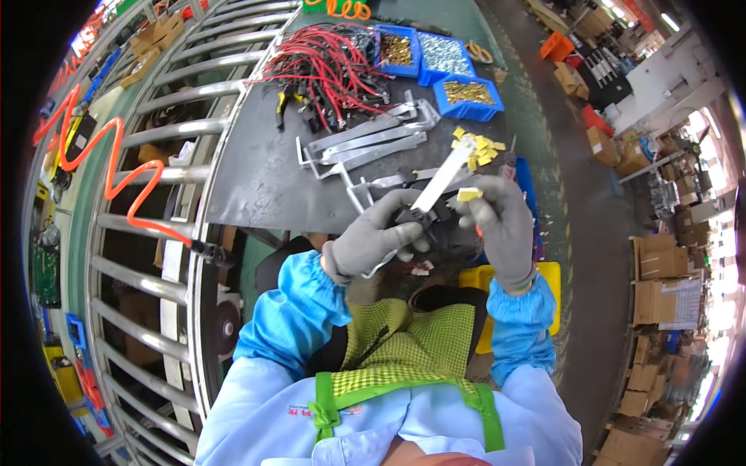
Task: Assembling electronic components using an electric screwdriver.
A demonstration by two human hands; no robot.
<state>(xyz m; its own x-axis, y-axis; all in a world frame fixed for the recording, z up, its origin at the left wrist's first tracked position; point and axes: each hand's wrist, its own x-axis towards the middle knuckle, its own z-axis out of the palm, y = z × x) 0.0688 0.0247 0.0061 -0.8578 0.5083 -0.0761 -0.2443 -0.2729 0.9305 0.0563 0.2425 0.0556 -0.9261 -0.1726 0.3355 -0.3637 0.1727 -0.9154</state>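
Observation:
My left hand (381,233), in a grey glove, is closed around a black part (420,221) near the table's front edge. A bright, flat strip (444,177) runs from this grip up toward a pile of small yellow pieces (483,151); whether it is joined to the black part I cannot tell. My right hand (505,229), also gloved, pinches one small yellow piece (469,194) between thumb and fingers, just right of the strip. Several bent metal brackets (365,147) lie on the dark table beyond my left hand.
Red and black cables (334,70) are heaped at the table's far left, with yellow-handled pliers (283,107) beside them. Blue bins (466,99) of small metal parts stand at the far right. A roller conveyor (148,217) runs along my left; a yellow bin (549,291) sits by my right arm.

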